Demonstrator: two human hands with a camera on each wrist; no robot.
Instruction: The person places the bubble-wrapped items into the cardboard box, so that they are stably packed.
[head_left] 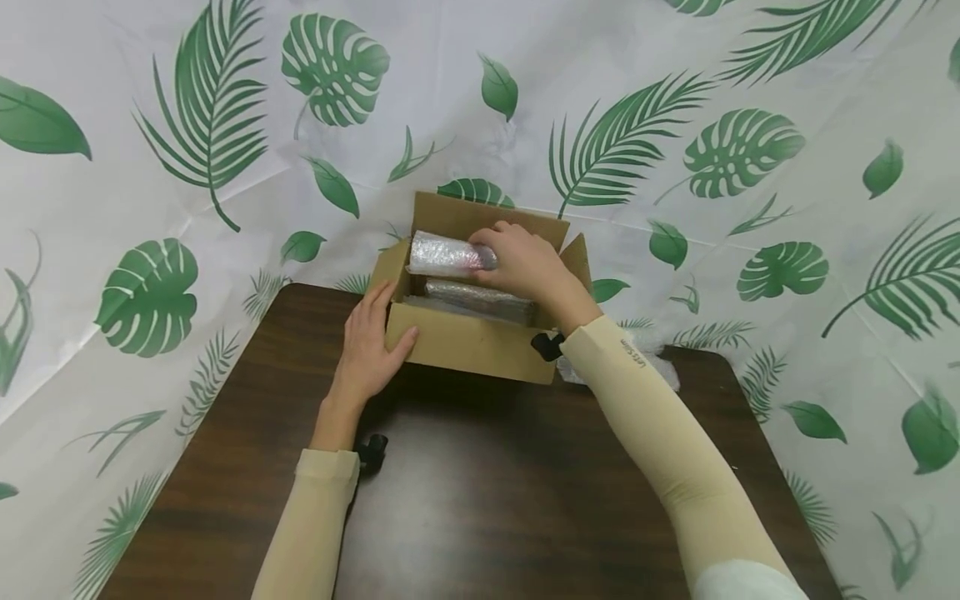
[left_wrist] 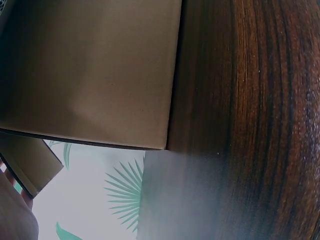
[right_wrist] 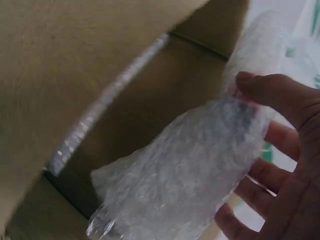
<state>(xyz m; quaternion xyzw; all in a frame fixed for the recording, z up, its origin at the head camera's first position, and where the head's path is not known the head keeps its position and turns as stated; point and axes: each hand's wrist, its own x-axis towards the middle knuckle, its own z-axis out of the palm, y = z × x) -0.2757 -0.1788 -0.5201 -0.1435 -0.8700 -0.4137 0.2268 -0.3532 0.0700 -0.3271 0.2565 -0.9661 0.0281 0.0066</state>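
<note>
Holding: one right hand (head_left: 525, 258), closed round one bubble-wrapped roll (head_left: 446, 253) at the box (head_left: 472, 343) opening
Touching: one left hand (head_left: 367, 343), thumb spread wide, at its left front corner
Box: one, cardboard, on one desk (head_left: 480, 492)
Inside: more wrapped material (head_left: 480, 296), count unclear
Right: loose bubble wrap (head_left: 664, 372)

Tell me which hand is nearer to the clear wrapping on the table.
The right hand: it grips a bubble-wrapped roll over the box, left of the clear wrapping. The left hand touches the box's opposite end, farther away.
</note>
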